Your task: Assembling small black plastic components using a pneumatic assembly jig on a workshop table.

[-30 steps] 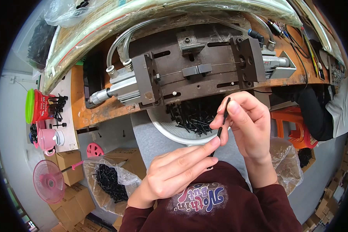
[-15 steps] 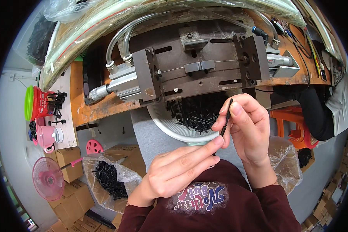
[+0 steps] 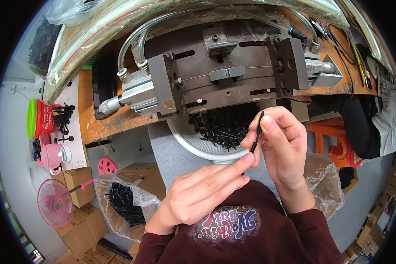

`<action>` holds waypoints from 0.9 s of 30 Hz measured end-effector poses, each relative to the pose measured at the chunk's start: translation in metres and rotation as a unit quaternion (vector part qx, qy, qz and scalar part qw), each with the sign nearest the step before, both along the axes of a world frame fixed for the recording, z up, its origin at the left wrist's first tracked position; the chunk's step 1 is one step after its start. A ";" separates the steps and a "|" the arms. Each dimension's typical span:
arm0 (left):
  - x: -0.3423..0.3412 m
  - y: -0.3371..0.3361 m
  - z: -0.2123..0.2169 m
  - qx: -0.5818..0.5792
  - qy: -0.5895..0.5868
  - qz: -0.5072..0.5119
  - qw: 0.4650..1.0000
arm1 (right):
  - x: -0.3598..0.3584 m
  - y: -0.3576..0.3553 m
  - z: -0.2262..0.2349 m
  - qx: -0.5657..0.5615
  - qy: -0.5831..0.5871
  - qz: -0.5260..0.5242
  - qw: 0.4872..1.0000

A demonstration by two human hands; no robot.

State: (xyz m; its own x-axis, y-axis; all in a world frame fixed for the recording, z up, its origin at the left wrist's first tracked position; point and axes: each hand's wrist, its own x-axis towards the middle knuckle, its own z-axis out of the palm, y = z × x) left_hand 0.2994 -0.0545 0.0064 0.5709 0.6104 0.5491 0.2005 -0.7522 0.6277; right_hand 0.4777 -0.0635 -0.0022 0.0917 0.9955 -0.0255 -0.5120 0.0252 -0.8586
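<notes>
A thin black mascara wand (image 3: 256, 140) is held upright with a slight tilt in front of my chest. My right hand (image 3: 282, 147) pinches its upper part between thumb and fingertips. Around its lower end my left hand (image 3: 207, 189) has its fingers closed, hiding part of the wand. Just beyond my hands, a white basket (image 3: 180, 140) holds many loose black wands (image 3: 220, 130). Farther off stands a dark metal fixture (image 3: 198, 94) with a thin wire and a small grey block (image 3: 226, 74) at its middle.
Silver cylinders (image 3: 138, 94) with clear hoses flank the fixture on an orange bench (image 3: 92, 127). At lower left are a plastic bag of black pieces (image 3: 147, 207) and a pink fan (image 3: 55, 203). An orange stool (image 3: 323, 132) and a person's dark sleeve (image 3: 361, 127) are at the right.
The wand has turned slightly in my fingers, and my hands have barely shifted. My view has moved a little; the fixture and basket look the same.
</notes>
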 end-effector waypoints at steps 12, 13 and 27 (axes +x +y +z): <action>0.000 0.001 -0.003 0.004 -0.005 0.005 1.000 | 0.001 0.000 0.001 0.008 -0.012 0.002 1.000; 0.000 0.001 -0.002 0.002 -0.005 0.007 1.000 | 0.000 0.000 0.001 0.019 -0.015 0.002 1.000; 0.000 0.003 0.001 0.000 0.000 -0.005 1.000 | -0.003 -0.003 -0.001 0.044 -0.001 0.009 0.999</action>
